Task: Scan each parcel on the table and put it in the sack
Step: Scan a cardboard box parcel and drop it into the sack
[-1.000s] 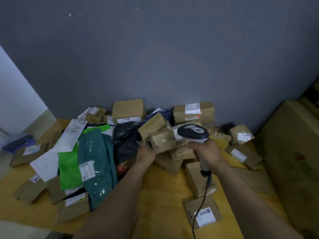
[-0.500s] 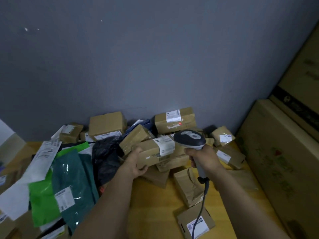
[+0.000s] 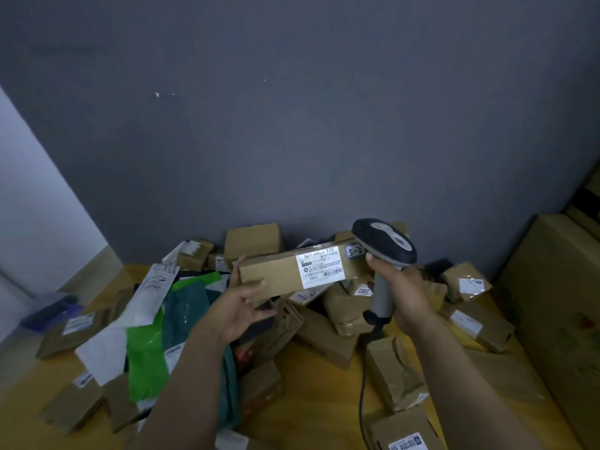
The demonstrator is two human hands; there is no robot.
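**A one-ended grip and a scanner off the barcode**

The table (image 3: 318, 417) carries a loose heap of parcels (image 3: 350, 306) (boxes and soft mailers, leaning on one another). The long box (image 3: 276, 277) is held above the heap. The left hand (image 3: 240, 306) grips only the box's left end, so the far end could sag and slip. The right hand (image 3: 406, 293) is wrapped round the scanner (image 3: 384, 245), whose head sits at the box's right corner, beside the label (image 3: 321, 267); it may miss the barcode. No sack is in view.

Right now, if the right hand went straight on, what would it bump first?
Probably the long cardboard box held by the left hand; the right hand with its scanner sits close beside it.
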